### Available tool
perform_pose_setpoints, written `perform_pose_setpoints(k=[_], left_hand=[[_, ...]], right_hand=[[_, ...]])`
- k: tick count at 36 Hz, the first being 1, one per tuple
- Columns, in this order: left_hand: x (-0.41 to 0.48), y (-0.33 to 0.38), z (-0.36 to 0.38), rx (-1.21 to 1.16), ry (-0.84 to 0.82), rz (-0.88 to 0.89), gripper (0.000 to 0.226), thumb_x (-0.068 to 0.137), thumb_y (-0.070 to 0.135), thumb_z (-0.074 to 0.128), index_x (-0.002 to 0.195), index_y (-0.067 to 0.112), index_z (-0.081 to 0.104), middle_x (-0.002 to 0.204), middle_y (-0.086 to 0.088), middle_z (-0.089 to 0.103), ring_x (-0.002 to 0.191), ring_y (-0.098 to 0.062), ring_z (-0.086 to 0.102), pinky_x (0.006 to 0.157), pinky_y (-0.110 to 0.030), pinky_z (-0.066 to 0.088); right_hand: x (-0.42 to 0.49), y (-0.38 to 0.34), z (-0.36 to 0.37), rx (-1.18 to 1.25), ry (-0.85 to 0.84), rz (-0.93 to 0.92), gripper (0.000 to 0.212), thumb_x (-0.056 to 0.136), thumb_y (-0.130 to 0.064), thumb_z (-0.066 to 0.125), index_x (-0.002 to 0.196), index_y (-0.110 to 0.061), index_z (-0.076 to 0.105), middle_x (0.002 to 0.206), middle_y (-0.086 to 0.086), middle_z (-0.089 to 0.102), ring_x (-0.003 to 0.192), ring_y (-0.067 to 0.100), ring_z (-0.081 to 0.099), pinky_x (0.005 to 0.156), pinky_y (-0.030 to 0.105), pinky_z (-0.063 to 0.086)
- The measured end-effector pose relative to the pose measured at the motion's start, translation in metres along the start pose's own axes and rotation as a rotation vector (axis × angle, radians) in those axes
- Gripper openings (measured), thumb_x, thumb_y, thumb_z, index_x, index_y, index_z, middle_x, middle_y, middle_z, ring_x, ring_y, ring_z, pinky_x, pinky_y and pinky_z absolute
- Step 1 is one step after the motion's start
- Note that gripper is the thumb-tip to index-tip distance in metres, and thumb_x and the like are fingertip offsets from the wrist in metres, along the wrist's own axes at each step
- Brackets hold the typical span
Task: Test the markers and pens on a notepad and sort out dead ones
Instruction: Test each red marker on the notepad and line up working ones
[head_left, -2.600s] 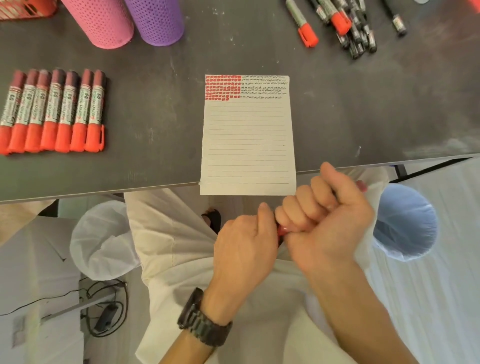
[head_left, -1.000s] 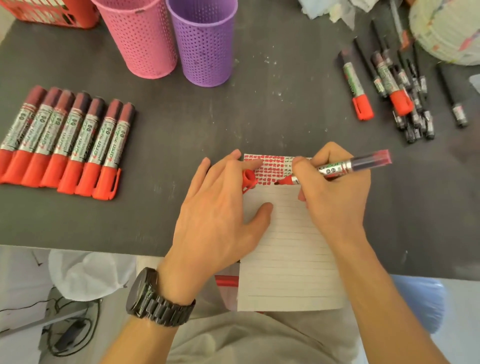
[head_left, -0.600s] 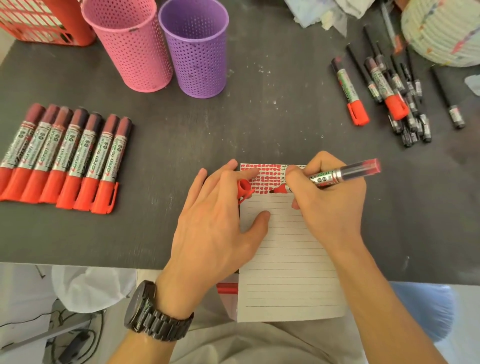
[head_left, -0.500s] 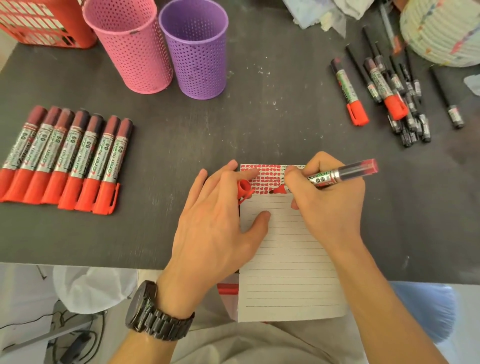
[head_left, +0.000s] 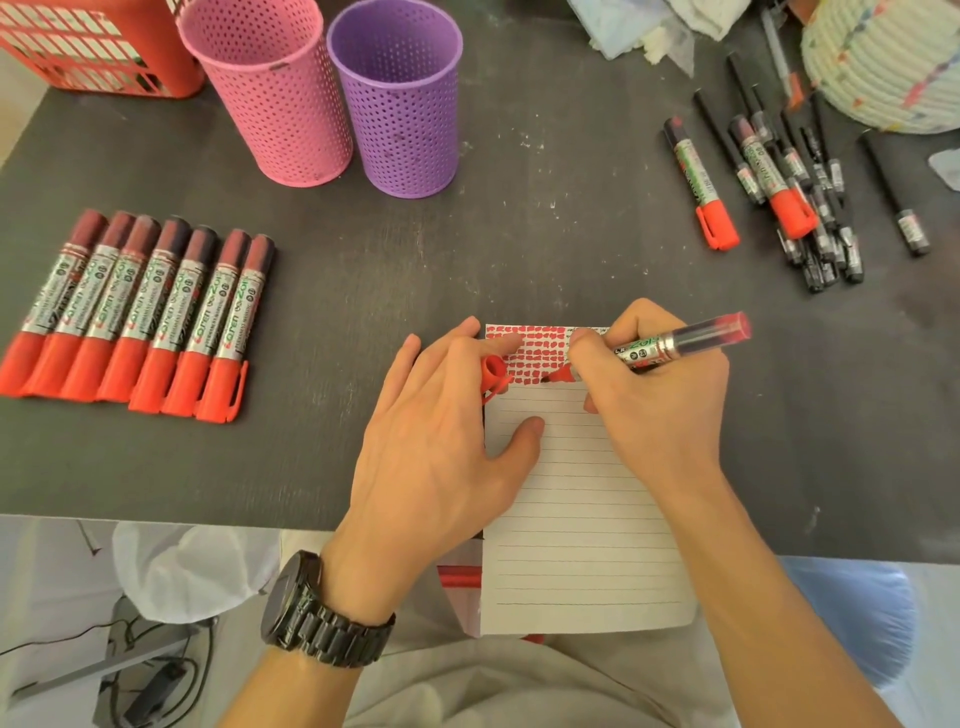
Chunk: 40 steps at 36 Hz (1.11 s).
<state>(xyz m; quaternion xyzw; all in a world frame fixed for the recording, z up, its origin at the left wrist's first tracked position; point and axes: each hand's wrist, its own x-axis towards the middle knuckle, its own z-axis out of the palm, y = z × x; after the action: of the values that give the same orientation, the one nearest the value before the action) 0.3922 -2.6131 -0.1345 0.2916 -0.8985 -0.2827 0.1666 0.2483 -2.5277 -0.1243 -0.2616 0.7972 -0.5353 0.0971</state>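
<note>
The uncapped red marker (head_left: 680, 339) is gripped in the right hand (head_left: 649, 410), pen-style. Its tip is down on the notepad (head_left: 576, 514), right at the bottom of the block of red test marks at the pad's top. The barrel tilts off toward the right edge of the desk (head_left: 519, 234).

The left hand (head_left: 441, 447) lies flat on the pad's left side with the thumb on the paper, and it's got the red cap (head_left: 492, 373) pinched between its fingers, just beside the tip. The pad hangs over the near edge.

Seven capped red markers (head_left: 140, 312) are lined up side by side near the left edge. A pink cup (head_left: 270, 88) and a purple cup (head_left: 400, 93) stand at the far edge. There's a loose pile of pens and markers (head_left: 795, 197) toward the far right corner.
</note>
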Motion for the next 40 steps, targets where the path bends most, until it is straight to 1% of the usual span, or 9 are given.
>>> perform_pose_setpoints(k=[6,10,13,17,20,23,28,35,40], left_hand=[[-0.0001,-0.0004,0.0003,-0.008,0.011,0.004,0.053,0.083,0.049,0.062,0.129,0.026,0.047,0.128,0.016,0.056,0.143,-0.002,0.033,0.124,-0.028,0.009],[-0.0003,-0.0005,0.0002,-0.012,0.011,0.003,0.052,0.084,0.049,0.06,0.129,0.026,0.047,0.127,0.015,0.057,0.143,-0.003,0.034,0.124,-0.032,0.013],[0.0002,0.0004,0.0,-0.02,0.009,0.001,0.052,0.084,0.05,0.058,0.128,0.026,0.046,0.13,0.013,0.057,0.143,-0.005,0.035,0.124,-0.035,0.015],[0.0002,0.0011,-0.0003,-0.026,0.014,-0.004,0.052,0.083,0.048,0.059,0.128,0.025,0.048,0.123,0.014,0.059,0.143,-0.005,0.036,0.124,-0.036,0.016],[0.0002,0.0012,-0.0006,-0.016,0.009,-0.005,0.052,0.083,0.047,0.061,0.129,0.025,0.048,0.126,0.012,0.059,0.143,-0.005,0.036,0.124,-0.036,0.015],[0.0003,0.0016,-0.001,-0.011,0.004,-0.007,0.052,0.084,0.046,0.062,0.129,0.025,0.048,0.129,0.013,0.058,0.143,-0.005,0.035,0.124,-0.033,0.013],[0.0001,0.0015,-0.0014,-0.006,-0.001,-0.009,0.053,0.084,0.045,0.064,0.13,0.025,0.048,0.131,0.013,0.057,0.143,-0.005,0.035,0.124,-0.03,0.009],[0.0001,0.0019,-0.0008,-0.012,0.003,-0.011,0.052,0.084,0.046,0.062,0.129,0.026,0.047,0.133,0.011,0.057,0.143,-0.006,0.035,0.124,-0.036,0.014],[0.0001,0.0015,-0.0004,-0.013,0.006,-0.008,0.047,0.085,0.045,0.063,0.124,0.028,0.043,0.135,0.011,0.057,0.144,-0.006,0.035,0.124,-0.038,0.015]], right_hand=[[0.0011,0.0003,-0.0002,-0.011,0.001,0.002,0.023,0.078,-0.017,0.067,0.061,-0.01,0.054,0.051,0.013,0.055,0.054,0.041,0.058,0.048,0.045,0.042],[0.0006,0.0006,-0.0002,-0.004,-0.004,-0.006,0.023,0.08,-0.013,0.068,0.062,-0.008,0.055,0.052,0.014,0.055,0.053,0.041,0.057,0.047,0.044,0.041],[0.0013,0.0011,0.0001,-0.015,0.003,-0.004,0.022,0.079,-0.015,0.067,0.063,-0.008,0.055,0.052,0.014,0.055,0.054,0.041,0.058,0.048,0.045,0.042],[0.0012,0.0016,-0.0002,-0.017,0.001,-0.003,0.022,0.078,-0.017,0.066,0.062,-0.009,0.053,0.052,0.015,0.055,0.054,0.041,0.057,0.048,0.045,0.043],[0.0014,0.0023,-0.0006,-0.024,0.001,-0.009,0.022,0.079,-0.018,0.066,0.063,-0.008,0.054,0.053,0.015,0.056,0.054,0.039,0.058,0.048,0.044,0.043],[0.0016,0.0026,-0.0006,-0.022,-0.003,-0.015,0.023,0.08,-0.018,0.066,0.064,-0.007,0.054,0.053,0.016,0.055,0.054,0.04,0.057,0.048,0.045,0.043],[0.0015,0.0031,-0.0001,-0.027,0.007,-0.016,0.023,0.08,-0.02,0.065,0.064,-0.008,0.053,0.052,0.014,0.055,0.053,0.039,0.058,0.048,0.045,0.044],[0.0018,0.0038,-0.0002,-0.034,0.011,-0.022,0.023,0.08,-0.018,0.066,0.063,-0.007,0.054,0.052,0.015,0.056,0.053,0.038,0.056,0.048,0.045,0.043],[0.0014,0.0027,0.0002,-0.015,0.008,-0.013,0.022,0.08,-0.016,0.066,0.063,-0.008,0.055,0.052,0.015,0.056,0.053,0.04,0.058,0.048,0.045,0.043]])
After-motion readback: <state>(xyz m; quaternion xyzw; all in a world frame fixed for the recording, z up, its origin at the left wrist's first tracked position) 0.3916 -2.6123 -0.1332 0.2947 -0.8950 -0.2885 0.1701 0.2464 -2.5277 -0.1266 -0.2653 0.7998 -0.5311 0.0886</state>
